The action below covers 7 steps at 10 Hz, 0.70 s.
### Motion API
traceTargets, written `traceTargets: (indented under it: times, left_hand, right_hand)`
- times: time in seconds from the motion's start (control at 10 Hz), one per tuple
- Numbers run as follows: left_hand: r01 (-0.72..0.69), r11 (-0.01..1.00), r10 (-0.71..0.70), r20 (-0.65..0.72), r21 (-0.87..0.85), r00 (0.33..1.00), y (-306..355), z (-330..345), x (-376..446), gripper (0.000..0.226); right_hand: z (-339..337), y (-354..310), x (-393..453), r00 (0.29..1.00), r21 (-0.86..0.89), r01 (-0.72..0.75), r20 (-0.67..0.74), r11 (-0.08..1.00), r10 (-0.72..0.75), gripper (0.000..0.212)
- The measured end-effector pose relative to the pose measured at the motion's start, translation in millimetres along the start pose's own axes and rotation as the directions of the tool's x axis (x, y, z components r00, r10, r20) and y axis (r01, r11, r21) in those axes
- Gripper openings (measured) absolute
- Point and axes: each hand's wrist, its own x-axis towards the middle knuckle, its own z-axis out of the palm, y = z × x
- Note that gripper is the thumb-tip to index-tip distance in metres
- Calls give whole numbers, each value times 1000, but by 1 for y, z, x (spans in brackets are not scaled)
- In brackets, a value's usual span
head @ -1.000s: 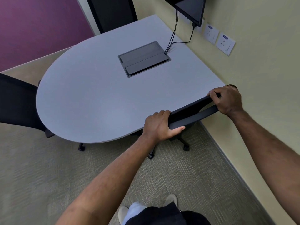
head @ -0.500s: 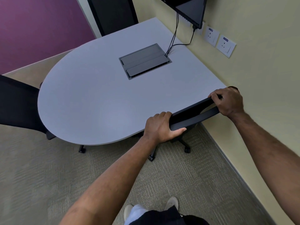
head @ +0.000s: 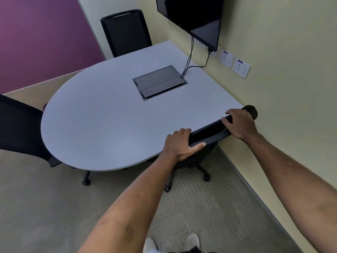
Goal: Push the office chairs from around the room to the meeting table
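Both hands — left hand (head: 179,146) and right hand (head: 238,123) — clasp the chair backrest (head: 209,133) lower right, the natural hold; it probably rolls easily on casters.

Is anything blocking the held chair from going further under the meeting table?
Nothing visible does. Both hands, left and right, grip the chair's backrest, which already sits at the meeting table edge; underneath is hidden.

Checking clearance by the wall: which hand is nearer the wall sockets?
Right. The right hand grips the chair back at its wall-side end, below the wall sockets; the left hand grips the other end.
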Motion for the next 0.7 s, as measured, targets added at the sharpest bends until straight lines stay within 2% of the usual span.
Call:
traceTargets:
  times: [0.2, 0.4, 0.6, 0.7]
  left_hand:
    - [-28, 999, 30, -45, 45, 999, -38, -22, -17, 78]
    - [38, 984, -35, -22, 173, 999, -87, -54, -32, 83]
    - [-18, 941, 18, 5, 337, 1000, -124, -82, -48, 83]
    - [-10, 925, 26, -38, 379, 999, -131, -98, -47, 83]
  right_hand:
    - [2, -42, -34, 1000, 4, 30, -6, 1000, -29, 50]
    - [2, -81, -52, 999, -46, 33, 33, 998, -31, 57]
    - [-1, -115, -59, 993, -160, 11, 118, 987, 8, 72]
    - [-5, -130, -57, 996, -221, 18, 87, 975, 1, 74]
